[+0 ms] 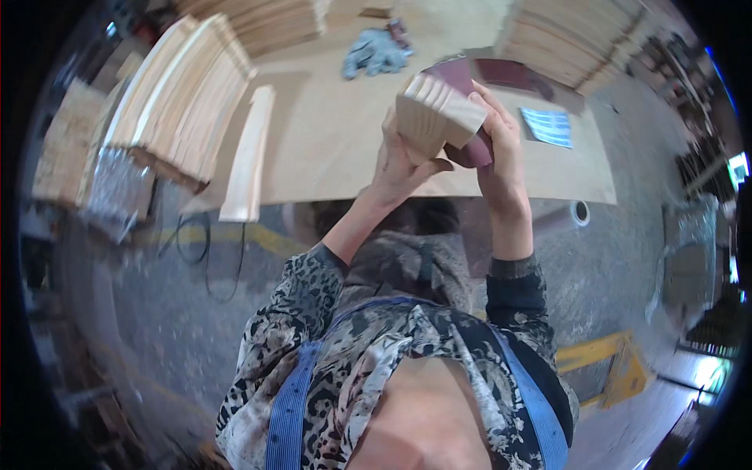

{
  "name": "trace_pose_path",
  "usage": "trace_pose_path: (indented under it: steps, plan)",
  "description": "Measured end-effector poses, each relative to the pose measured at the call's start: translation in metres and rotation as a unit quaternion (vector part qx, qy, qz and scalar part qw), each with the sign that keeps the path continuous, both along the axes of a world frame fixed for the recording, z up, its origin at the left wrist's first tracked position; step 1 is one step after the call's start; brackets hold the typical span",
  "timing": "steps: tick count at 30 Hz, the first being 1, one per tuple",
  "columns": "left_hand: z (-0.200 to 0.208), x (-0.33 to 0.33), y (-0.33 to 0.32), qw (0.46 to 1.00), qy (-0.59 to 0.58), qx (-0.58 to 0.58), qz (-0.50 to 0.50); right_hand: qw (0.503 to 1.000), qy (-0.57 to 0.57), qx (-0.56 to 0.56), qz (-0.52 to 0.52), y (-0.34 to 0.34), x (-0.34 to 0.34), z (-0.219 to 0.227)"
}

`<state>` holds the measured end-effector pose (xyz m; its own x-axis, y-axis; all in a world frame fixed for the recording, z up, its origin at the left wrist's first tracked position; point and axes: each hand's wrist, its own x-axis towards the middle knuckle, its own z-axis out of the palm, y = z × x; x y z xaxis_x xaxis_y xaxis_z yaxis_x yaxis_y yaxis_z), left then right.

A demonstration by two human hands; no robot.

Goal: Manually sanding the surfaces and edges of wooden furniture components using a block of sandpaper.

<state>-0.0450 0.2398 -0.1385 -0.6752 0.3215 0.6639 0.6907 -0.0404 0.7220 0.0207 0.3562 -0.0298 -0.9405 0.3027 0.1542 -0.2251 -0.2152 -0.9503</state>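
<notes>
My left hand point(392, 168) is wrapped round a pale wooden piece point(427, 125) with a ridged, stepped end, held up over the near part of the table. In my right hand point(503, 149) is a dark red sheet of sandpaper point(475, 150), bent against the right side of the wood. The sheet also shows behind the wood, and some of my right fingers are hidden by it. Another dark red sheet point(501, 73) lies on the table just beyond my right hand.
The tabletop point(313, 157) carries a long wooden slat point(249, 157), a grey glove point(372, 55) and a blue-and-white printed sheet point(548, 127). Stacked boards point(192, 98) stand at left, more boards point(568, 39) at far right. A roll point(565, 217) and yellow metal frame point(599, 364) are lower right.
</notes>
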Motion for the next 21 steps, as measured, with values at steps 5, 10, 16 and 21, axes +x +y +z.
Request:
trace_pose_path:
  steps: [5, 10, 16, 21]
  plan:
    - [-0.023, -0.033, 0.053, 0.991, 0.052, -0.091, -0.083, 0.971, 0.074, -0.196, -0.115, 0.075, 0.02, -0.016]
    - [0.037, -0.015, 0.076, 0.958, 0.153, -0.233, -0.063, 0.861, 0.213, -0.352, -0.298, 0.133, 0.049, -0.05]
    - [0.021, 0.015, 0.072, 0.94, 0.068, -0.32, -0.092, 0.805, 0.147, -0.127, -0.56, 0.143, 0.07, -0.067]
    - [0.0, 0.025, 0.061, 0.925, 0.0, -0.372, -0.08, 0.728, 0.07, 0.585, -0.351, 0.059, 0.065, -0.07]
